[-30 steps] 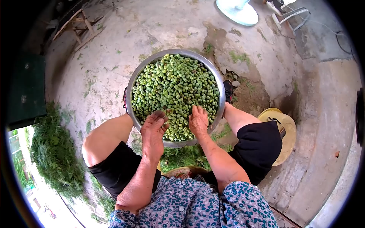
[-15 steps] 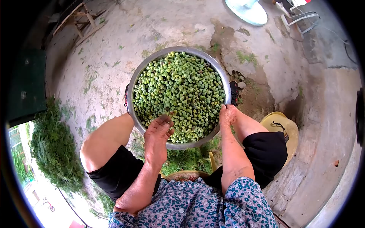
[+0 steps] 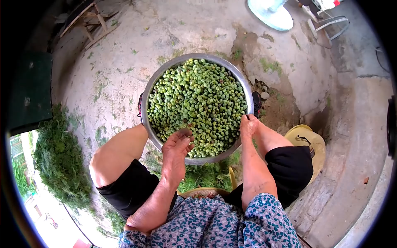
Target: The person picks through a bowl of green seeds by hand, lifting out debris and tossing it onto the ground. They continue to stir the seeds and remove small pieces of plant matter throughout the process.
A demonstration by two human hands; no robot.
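Note:
A round metal basin (image 3: 149,93) sits between my knees, heaped with small round green berries (image 3: 198,103). At its right rim, my right hand (image 3: 249,126) is closed on the edge. My left hand (image 3: 178,144) is over the near left part of the basin, just above the berries. Its fingers are curled in towards the thumb, and what they hold, if anything, I cannot make out. A small brownish bit (image 3: 190,125) shows among the berries just beyond those fingertips.
A yellow hat (image 3: 316,159) is beside my right leg. Cut green foliage (image 3: 60,161) is piled at left, with more below the basin. A wooden frame (image 3: 96,22) stands far left. A round pale blue base (image 3: 277,18) and a metal-legged object (image 3: 326,27) are at the back right.
The whole view has shifted slightly, so the basin appears a little lower and further right. My left hand stays low over the berries, and my right hand keeps its grip on the rim.

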